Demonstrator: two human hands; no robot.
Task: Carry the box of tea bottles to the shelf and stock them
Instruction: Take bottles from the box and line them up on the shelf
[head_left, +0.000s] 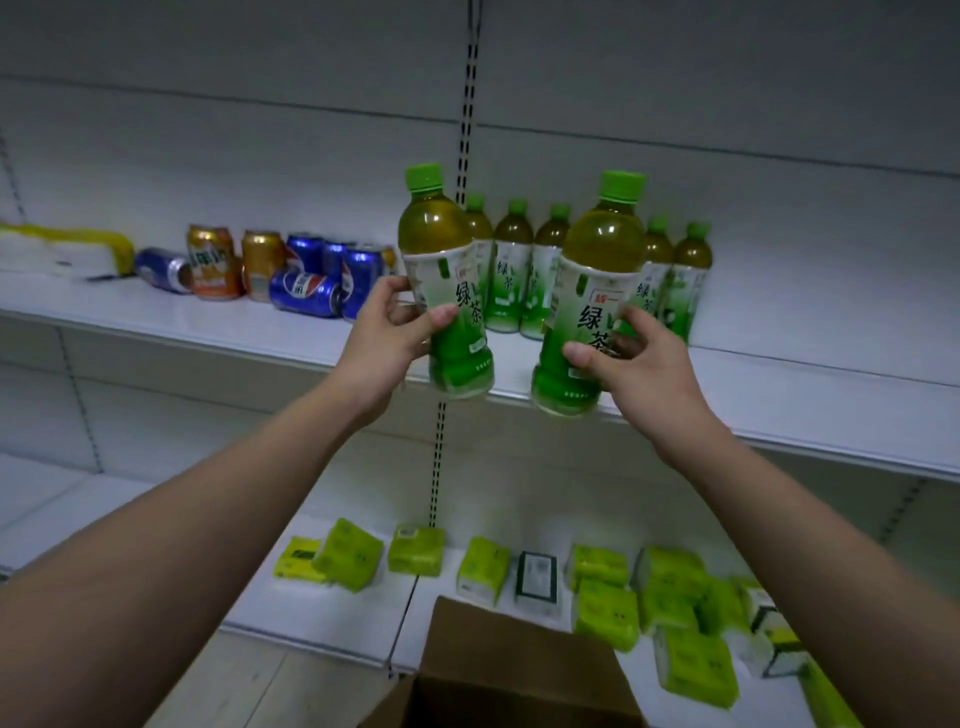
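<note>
My left hand grips a green tea bottle with a green cap, held upright just above the front edge of the white shelf. In my right hand is a second green tea bottle, also upright and raised over the shelf edge. Behind them several green tea bottles stand in a row at the back of the shelf. The brown cardboard box sits open below, at the bottom of the view; its inside is dark.
Several blue and orange soda cans, some lying on their sides, crowd the shelf left of the bottles. A white and yellow pack lies far left. Green tissue packs are scattered on the lower shelf.
</note>
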